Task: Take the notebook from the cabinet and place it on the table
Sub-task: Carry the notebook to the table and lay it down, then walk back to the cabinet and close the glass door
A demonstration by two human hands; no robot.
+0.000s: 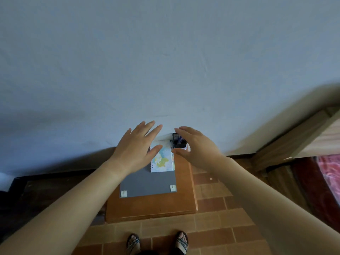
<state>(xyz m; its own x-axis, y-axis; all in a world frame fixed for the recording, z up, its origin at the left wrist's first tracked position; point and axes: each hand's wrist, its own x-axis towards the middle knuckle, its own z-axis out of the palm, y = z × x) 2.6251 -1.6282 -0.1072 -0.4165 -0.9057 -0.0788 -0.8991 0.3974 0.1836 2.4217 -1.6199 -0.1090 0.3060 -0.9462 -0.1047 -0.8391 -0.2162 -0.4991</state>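
A spiral notebook (162, 161) with a pale blue and yellow map cover lies flat on a grey mat (149, 184) on top of a small brown cabinet (152, 207) against the wall. My left hand (137, 148) hovers over the notebook's left edge, fingers spread, holding nothing. My right hand (195, 146) hovers just right of the notebook, fingers and thumb apart, also empty. The notebook's upper left part is hidden behind my left hand.
A black pen holder (179, 141) with pens stands at the cabinet's back right corner, under my right fingers. A pale blue wall fills the upper view. Brick-patterned floor (211, 227) and my sandalled feet lie below. A wooden frame (303, 133) is at right.
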